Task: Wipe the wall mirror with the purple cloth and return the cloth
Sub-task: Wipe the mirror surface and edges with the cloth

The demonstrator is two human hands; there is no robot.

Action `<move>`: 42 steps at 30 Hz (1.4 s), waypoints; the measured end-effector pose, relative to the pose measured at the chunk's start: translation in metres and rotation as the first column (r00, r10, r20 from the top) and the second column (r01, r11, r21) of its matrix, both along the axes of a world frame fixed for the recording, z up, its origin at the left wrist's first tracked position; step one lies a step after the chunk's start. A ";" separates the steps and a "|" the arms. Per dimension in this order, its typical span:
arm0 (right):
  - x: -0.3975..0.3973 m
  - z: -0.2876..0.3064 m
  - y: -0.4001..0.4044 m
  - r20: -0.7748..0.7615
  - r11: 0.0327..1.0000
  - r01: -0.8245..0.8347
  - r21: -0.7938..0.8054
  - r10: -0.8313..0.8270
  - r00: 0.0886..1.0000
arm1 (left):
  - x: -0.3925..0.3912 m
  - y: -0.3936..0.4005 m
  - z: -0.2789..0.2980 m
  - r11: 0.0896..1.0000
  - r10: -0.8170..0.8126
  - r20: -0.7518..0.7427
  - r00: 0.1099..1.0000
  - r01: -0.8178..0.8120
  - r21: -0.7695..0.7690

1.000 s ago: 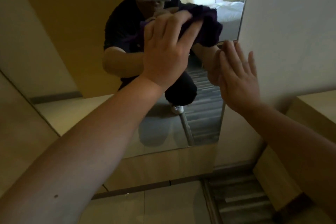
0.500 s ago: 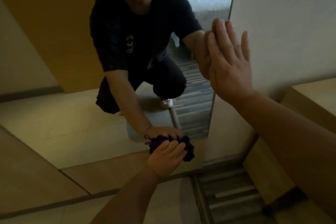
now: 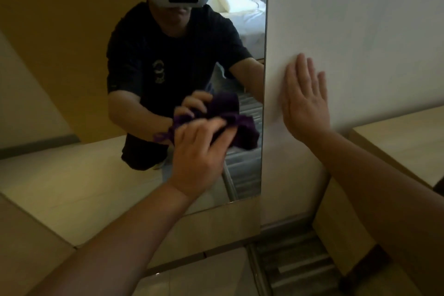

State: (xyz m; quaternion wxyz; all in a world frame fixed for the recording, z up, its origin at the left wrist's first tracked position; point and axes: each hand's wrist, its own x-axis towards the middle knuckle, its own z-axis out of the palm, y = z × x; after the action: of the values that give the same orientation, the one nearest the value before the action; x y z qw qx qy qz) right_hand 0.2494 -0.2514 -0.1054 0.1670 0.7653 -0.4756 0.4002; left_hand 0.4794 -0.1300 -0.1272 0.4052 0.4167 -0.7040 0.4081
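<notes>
The tall wall mirror (image 3: 72, 170) fills the left and middle of the head view, its right edge running down beside the white wall. My left hand (image 3: 199, 154) presses the bunched purple cloth (image 3: 242, 130) against the glass near the mirror's right edge, at mid height. The cloth's reflection and the reflected hand show just above it. My right hand (image 3: 305, 101) lies flat and open on the white wall just right of the mirror's edge, fingers pointing up.
A light wooden furniture top (image 3: 403, 142) juts out at the right, close to my right forearm. Below the mirror runs a wooden base panel (image 3: 216, 230), then pale floor tiles and striped carpet (image 3: 295, 267). The mirror reflects a crouching person and a bed.
My left hand with the cloth went from high on the mirror down to its bottom edge, then back up to mid height. My right hand slid off the mirror's edge onto the wall.
</notes>
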 end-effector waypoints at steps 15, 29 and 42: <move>-0.006 -0.018 -0.021 -0.052 0.982 -0.030 -0.188 0.020 0.998 | -0.027 -0.047 -0.026 0.983 0.163 0.266 0.950 -0.132 -0.129; -0.003 -0.014 -0.022 -0.040 0.980 -0.018 -0.198 0.011 0.999 | -0.017 -0.019 -0.201 0.891 -0.162 0.567 0.808 -0.128 0.437; -0.004 0.004 0.011 -0.139 0.992 0.075 0.099 -0.061 0.988 | 0.014 0.041 -0.110 0.825 -0.129 0.408 0.904 -0.130 0.550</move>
State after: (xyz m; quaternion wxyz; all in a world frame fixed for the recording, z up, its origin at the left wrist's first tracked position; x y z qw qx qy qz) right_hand 0.2454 -0.2407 -0.1013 0.1728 0.7817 -0.5092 0.3160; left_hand 0.4938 -0.0892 -0.2368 0.0991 0.4180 -0.8640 0.2627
